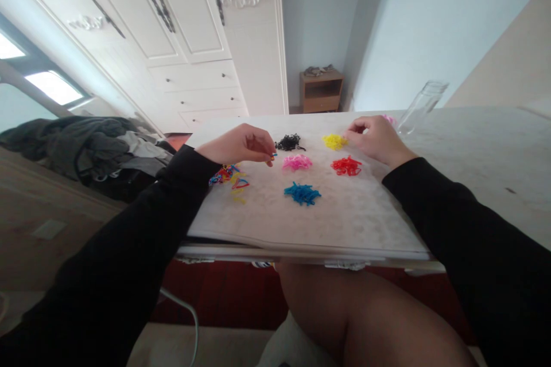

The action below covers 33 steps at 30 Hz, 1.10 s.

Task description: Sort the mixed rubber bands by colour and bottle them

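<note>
My left hand (252, 145) is closed in a pinch above the table, with a bit of a blue rubber band (274, 154) showing at its fingertips. A pile of mixed-colour rubber bands (226, 174) lies below that wrist, partly hidden by the sleeve. My right hand (373, 136) has its fingers pressed together at the right edge of the yellow rubber bands (334, 141); whatever it holds is hidden. Between the hands are piles of black rubber bands (289, 142) and pink rubber bands (297, 162). Red rubber bands (346, 166) and blue rubber bands (302, 193) lie nearer me.
A clear glass bottle (424, 108) is at the table's back right, beside something pink (390, 120) partly behind my right hand. Dark clothes (81, 146) are heaped at the left. The white table's front edge (301, 249) runs above my legs.
</note>
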### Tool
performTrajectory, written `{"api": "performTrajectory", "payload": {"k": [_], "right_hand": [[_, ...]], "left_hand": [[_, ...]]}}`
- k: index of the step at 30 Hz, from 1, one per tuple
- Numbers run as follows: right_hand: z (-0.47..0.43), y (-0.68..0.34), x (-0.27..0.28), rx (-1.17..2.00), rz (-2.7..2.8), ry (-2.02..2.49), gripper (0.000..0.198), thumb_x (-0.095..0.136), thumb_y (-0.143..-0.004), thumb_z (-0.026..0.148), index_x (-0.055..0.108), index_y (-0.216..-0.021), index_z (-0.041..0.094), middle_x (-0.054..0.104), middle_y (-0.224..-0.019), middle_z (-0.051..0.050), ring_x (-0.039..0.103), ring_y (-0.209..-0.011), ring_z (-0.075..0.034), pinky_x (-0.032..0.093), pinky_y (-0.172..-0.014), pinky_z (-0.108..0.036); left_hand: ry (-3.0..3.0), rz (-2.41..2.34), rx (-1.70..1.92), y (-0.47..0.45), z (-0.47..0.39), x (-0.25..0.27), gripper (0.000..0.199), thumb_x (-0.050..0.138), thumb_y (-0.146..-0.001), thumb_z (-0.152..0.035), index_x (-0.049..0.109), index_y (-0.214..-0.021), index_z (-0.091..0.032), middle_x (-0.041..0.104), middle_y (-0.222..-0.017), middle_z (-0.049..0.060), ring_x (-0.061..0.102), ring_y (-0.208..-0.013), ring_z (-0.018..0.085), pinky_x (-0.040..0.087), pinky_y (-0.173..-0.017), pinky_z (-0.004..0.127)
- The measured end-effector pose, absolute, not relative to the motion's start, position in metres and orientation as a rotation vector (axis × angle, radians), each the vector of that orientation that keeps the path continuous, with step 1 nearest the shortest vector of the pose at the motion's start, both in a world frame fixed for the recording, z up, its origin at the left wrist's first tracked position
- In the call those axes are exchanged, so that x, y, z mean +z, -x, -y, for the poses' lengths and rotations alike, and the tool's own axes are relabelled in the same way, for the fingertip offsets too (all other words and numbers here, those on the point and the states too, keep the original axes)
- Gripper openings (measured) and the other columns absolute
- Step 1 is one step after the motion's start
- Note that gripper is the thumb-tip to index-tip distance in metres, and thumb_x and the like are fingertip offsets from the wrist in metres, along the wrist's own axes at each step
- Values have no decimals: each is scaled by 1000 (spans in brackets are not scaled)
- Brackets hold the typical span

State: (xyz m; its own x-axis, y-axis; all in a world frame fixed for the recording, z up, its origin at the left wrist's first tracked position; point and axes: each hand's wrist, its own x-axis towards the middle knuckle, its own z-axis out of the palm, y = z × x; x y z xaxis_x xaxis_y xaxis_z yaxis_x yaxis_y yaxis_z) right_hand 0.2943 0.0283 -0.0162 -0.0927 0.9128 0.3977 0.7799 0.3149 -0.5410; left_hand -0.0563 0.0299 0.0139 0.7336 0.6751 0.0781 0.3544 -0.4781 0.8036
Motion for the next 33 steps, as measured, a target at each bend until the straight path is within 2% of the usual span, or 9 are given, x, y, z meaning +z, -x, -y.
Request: {"api": "performTrajectory", "payload": {"k": [9,20,28,33], "right_hand": [[-8,-259,-2,218,1957,1206,18,65,-81,28,67,-65,20,69,-76,-6,58,-72,-20,45,-73,-36],[13,-217,-3,306,2217,742,16,74,-89,34,78,-80,21,70,-77,-5,59,-81,-21,44,-75,-35],[13,-212,-5,302,2187,740,15,70,-90,26,75,-76,21,68,-75,-4,58,-79,-19,44,-75,-35],[2,-233,1,243,2118,965,11,71,-81,20,69,-70,21,67,-75,-4,57,-76,-20,45,-72,-35]], "left_hand": [[-1916,-715,823,27,-18,1,40,96,-67,-40,71,-86,-14,79,-82,7,79,-74,20,68,-73,30],[-1907,-692,837,20,-13,-5,44,96,-67,-42,72,-91,-15,80,-85,7,80,-79,20,67,-74,30],[-1934,-695,884,18,-14,-8,43,94,-69,-44,71,-92,-16,80,-87,7,79,-81,20,66,-74,30],[-1986,-748,955,18,-16,-11,39,94,-70,-40,71,-88,-15,79,-82,7,79,-79,20,64,-73,29]]}}
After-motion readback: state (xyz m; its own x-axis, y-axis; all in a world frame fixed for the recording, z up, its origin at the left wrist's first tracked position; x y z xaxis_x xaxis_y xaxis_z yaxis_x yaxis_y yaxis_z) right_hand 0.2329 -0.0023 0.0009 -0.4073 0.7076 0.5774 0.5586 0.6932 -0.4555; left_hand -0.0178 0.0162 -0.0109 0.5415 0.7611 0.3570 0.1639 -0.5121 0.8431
